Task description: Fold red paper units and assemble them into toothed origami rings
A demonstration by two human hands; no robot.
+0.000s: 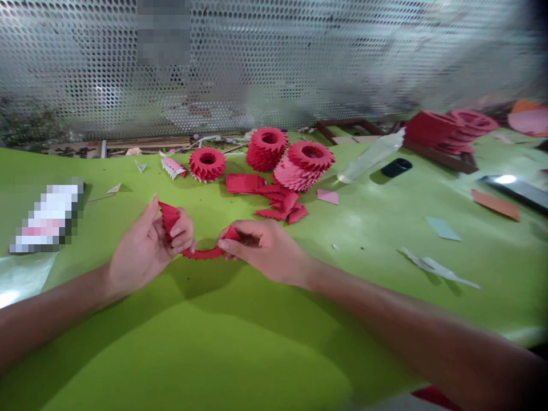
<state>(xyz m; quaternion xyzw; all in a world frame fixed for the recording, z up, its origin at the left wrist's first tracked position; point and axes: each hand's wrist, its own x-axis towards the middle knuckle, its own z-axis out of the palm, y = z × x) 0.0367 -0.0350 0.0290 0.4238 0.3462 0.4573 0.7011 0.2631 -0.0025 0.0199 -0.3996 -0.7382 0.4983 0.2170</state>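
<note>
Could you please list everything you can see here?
red paper strip: one, red, held between both hands
folded paper rings: three, red and pink, beyond the hands
loose folded pieces: several, red, beside the rings
plastic bottle: one, clear, lying right of the rings
black object: one, black, beside the bottle
tabletop: one, green, under everything
perforated metal sheet: one, silver, behind the table
left hand: one, holding the strip's left end
right hand: one, holding the strip's right end

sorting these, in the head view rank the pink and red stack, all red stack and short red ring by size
The pink and red stack and all red stack look alike, so unranked; the short red paper ring looks smallest.
</note>
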